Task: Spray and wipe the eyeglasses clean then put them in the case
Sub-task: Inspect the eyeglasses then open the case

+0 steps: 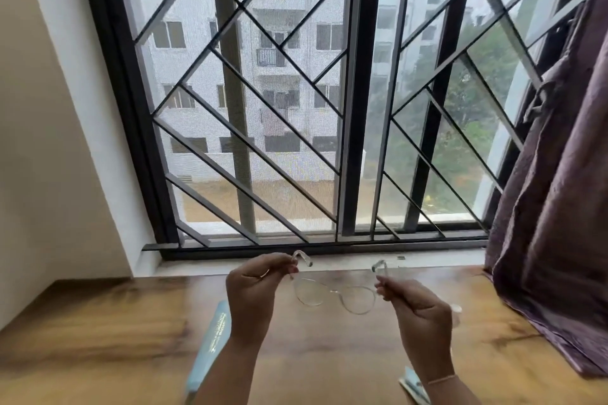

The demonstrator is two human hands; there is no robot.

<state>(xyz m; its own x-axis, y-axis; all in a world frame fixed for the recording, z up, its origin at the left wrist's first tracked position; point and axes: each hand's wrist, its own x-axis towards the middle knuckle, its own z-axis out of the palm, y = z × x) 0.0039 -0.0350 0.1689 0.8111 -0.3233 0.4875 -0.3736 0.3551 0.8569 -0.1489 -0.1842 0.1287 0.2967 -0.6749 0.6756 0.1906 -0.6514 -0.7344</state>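
Observation:
Clear-framed eyeglasses (335,294) are held up above the wooden table (98,338), arms unfolded and pointing away toward the window. My left hand (255,286) pinches the left arm near its hinge. My right hand (414,309) pinches the right arm. A long light-blue case (210,342) lies on the table beside my left forearm. A small clear spray bottle (456,314) shows partly behind my right hand. A light-blue cloth or packet (411,386) peeks out under my right wrist.
A barred window (296,108) with a pale sill (329,261) runs along the far edge of the table. A purple curtain (559,207) hangs at the right and drapes onto the table. A cream wall (49,141) closes off the left.

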